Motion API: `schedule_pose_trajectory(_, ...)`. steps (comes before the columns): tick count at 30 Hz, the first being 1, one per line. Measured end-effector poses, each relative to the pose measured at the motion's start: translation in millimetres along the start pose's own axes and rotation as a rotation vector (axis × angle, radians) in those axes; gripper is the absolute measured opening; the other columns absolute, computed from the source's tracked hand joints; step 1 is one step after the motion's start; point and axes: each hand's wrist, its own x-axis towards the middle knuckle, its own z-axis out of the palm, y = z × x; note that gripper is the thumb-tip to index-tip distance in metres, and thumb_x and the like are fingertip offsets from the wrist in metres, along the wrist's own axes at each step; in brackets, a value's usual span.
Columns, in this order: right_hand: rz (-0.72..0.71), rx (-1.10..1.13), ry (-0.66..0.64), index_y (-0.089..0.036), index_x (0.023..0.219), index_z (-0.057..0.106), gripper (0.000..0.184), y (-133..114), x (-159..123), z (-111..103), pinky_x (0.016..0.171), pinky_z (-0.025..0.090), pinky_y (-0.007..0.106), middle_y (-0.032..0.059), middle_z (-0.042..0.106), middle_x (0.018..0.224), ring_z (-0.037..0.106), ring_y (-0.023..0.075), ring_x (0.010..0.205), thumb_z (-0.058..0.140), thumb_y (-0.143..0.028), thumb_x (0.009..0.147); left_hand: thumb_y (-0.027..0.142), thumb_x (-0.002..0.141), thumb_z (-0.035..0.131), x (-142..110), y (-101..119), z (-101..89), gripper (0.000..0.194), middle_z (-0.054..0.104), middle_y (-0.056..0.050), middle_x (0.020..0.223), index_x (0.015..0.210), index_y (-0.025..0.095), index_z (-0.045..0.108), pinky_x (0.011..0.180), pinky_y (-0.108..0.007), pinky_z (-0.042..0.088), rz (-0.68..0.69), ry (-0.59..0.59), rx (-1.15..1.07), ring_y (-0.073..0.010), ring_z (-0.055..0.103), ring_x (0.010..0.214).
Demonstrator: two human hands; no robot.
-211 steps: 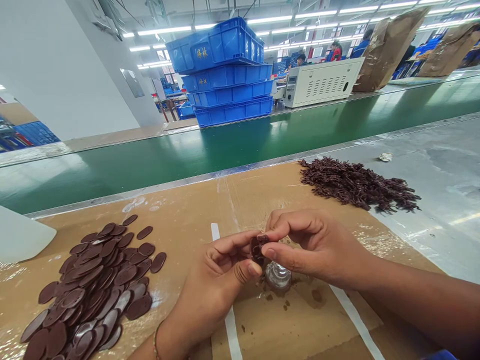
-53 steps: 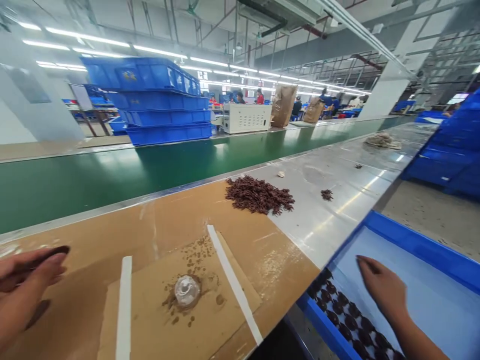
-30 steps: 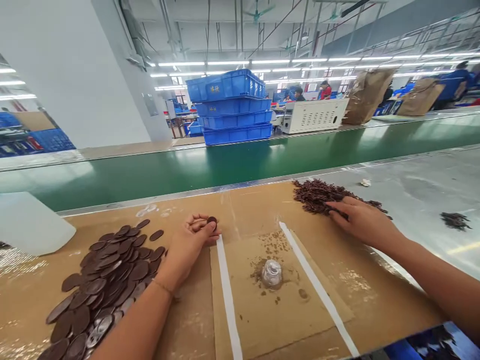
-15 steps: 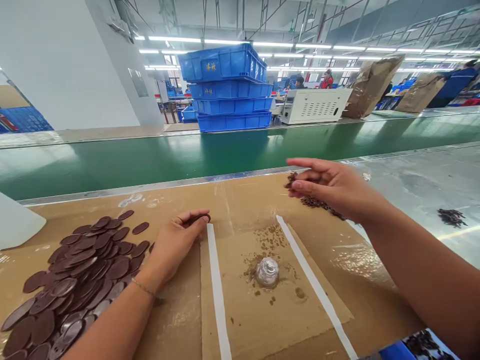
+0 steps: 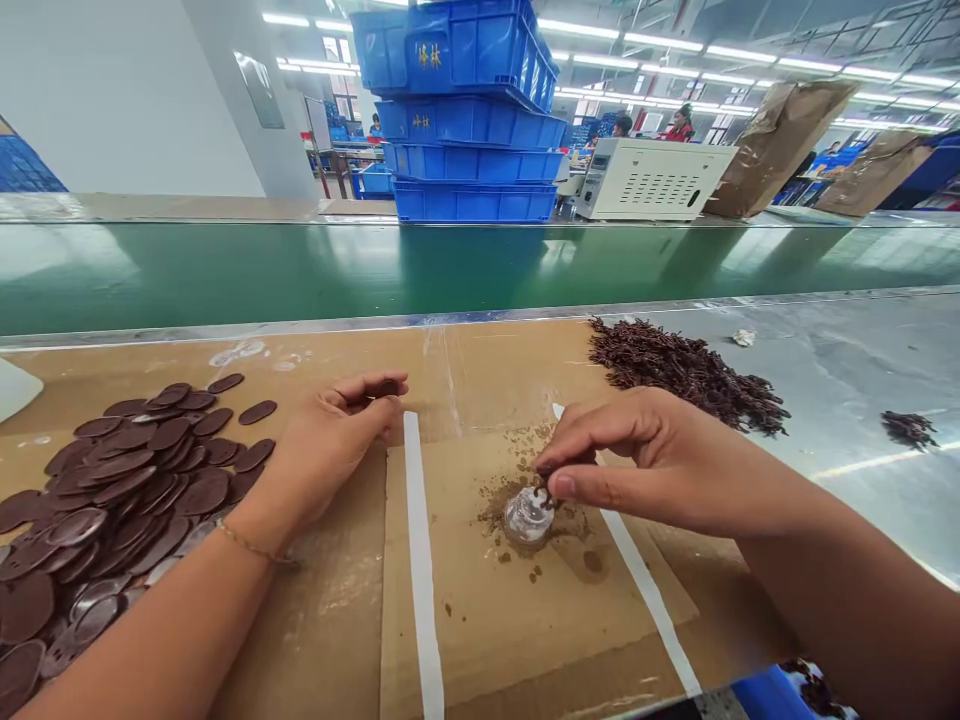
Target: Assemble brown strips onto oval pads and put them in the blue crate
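The right hand pinches a tiny brown sprig between thumb and forefinger tips, its other fingers loosely curled, just above a clear glass dome on a cardboard sheet. The sprig looks light and brittle, probably best held gently near one end. The left hand lies half closed at ten o'clock from the dome, a thin brown disc tucked under its fingers; the disc seems stiff and flat, easiest lifted by its edge. Loose discs heap at nine o'clock on the surface. A mound of sprigs sits at two o'clock. Beyond runs a green conveyor, with stacked blue crates past it.
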Motion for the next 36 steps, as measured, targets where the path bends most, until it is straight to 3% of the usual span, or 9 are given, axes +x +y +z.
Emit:
schedule_pose_trajectory(2, -0.019, -0.023, -0.030, -0.021, 0.089, 0.077, 0.014, -2, 0, 2, 0.063, 0.052, 0.024, 0.0006, 0.075, 0.082, 0.068, 0.0136, 0.071, 0.070, -0.032, 0.085, 0.031, 0.077, 0.073, 1, -1, -0.5, 0.029, 0.072, 0.001, 0.096, 0.104, 0.019, 0.071, 0.062, -0.015, 0.047, -0.012, -0.025, -0.047, -0.0036, 0.052, 0.060)
schedule_pose_trajectory(7, -0.051, -0.063, -0.031, -0.019, 0.086, 0.077, 0.011, -4, -2, 6, 0.062, 0.051, 0.023, 0.0003, 0.075, 0.080, 0.068, 0.0120, 0.069, 0.071, -0.028, 0.083, 0.036, 0.075, 0.077, 2, -1, 0.9, 0.040, 0.074, -0.004, 0.090, 0.108, 0.015, 0.068, 0.075, -0.020, 0.054, -0.102, -0.029, -0.077, -0.0110, 0.065, 0.077)
schedule_pose_trajectory(12, -0.068, -0.077, -0.054, -0.017, 0.086, 0.078, 0.011, -5, -2, 6, 0.064, 0.052, 0.023, 0.0014, 0.074, 0.079, 0.068, 0.0118, 0.069, 0.072, -0.026, 0.082, 0.034, 0.069, 0.082, 1, 2, 1.2, 0.047, 0.070, 0.001, 0.073, 0.109, 0.015, 0.066, 0.060, -0.018, 0.052, -0.077, 0.033, 0.015, -0.0090, 0.061, 0.060)
schedule_pose_trajectory(17, -0.086, -0.060, -0.064, -0.016, 0.087, 0.078, 0.012, -5, -1, 8, 0.065, 0.053, 0.022, 0.0018, 0.074, 0.080, 0.068, 0.0118, 0.071, 0.073, -0.025, 0.082, 0.034, 0.071, 0.079, 2, -1, -1.8, 0.045, 0.071, -0.002, 0.099, 0.112, 0.017, 0.069, 0.067, -0.019, 0.052, -0.022, 0.041, 0.019, -0.0070, 0.059, 0.065)
schedule_pose_trajectory(21, -0.056, -0.066, -0.070, -0.016, 0.087, 0.079, 0.009, -5, -1, 9, 0.066, 0.053, 0.023, 0.0014, 0.075, 0.080, 0.068, 0.0118, 0.071, 0.073, -0.021, 0.081, 0.030, 0.072, 0.078, 3, -7, -3.4, 0.053, 0.070, -0.002, 0.107, 0.124, 0.021, 0.065, 0.081, -0.025, 0.052, -0.005, -0.005, -0.043, -0.0094, 0.062, 0.075)
schedule_pose_trajectory(25, -0.081, -0.051, -0.049, -0.017, 0.086, 0.078, 0.013, -4, -2, 7, 0.064, 0.052, 0.024, 0.0016, 0.074, 0.079, 0.067, 0.0120, 0.069, 0.071, -0.028, 0.083, 0.029, 0.073, 0.077, 4, -8, -3.0, 0.059, 0.067, -0.004, 0.121, 0.129, 0.021, 0.061, 0.085, -0.029, 0.052, 0.039, -0.025, -0.070, -0.0097, 0.061, 0.077)
schedule_pose_trajectory(31, -0.047, -0.086, -0.041, -0.018, 0.081, 0.077, 0.008, -6, -2, 8, 0.059, 0.050, 0.023, 0.0004, 0.074, 0.076, 0.066, 0.0119, 0.065, 0.069, -0.022, 0.082, 0.031, 0.070, 0.079, 1, -3, -1.5, 0.059, 0.066, -0.005, 0.120, 0.127, 0.020, 0.063, 0.074, -0.024, 0.054, 0.036, -0.054, -0.011, -0.0092, 0.062, 0.075)
schedule_pose_trajectory(36, -0.028, -0.111, -0.050, -0.020, 0.080, 0.077, 0.008, -7, -2, 9, 0.060, 0.051, 0.023, 0.0000, 0.074, 0.079, 0.067, 0.0132, 0.068, 0.069, -0.020, 0.080, 0.031, 0.069, 0.080, -1, 0, 0.6, 0.061, 0.067, -0.004, 0.116, 0.126, 0.019, 0.064, 0.074, -0.024, 0.054, 0.020, -0.042, -0.019, -0.0093, 0.064, 0.072)
